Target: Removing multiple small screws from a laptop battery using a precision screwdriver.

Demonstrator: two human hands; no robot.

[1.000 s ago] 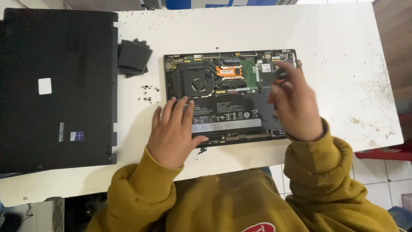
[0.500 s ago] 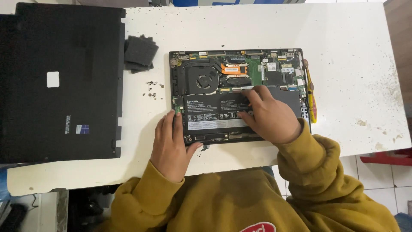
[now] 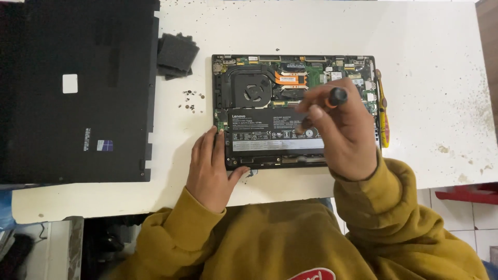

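Your left hand (image 3: 210, 171) lies flat and open on the opened laptop's (image 3: 293, 111) near-left corner, gripping nothing; your right hand (image 3: 340, 132) is closed around a screwdriver (image 3: 337, 97) over the battery, its tip hidden. Farther off lie loose screws (image 3: 189, 101), foam pads (image 3: 176, 54) and the removed black cover (image 3: 78, 91); a yellow tool (image 3: 383, 111) lies partly hidden along the laptop's right edge.

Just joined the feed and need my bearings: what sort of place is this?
Probably a small electronics repair bench. An opened laptop lies on a worn white table, its black cover set aside, loose screws beside it, and the right hand holds a screwdriver.
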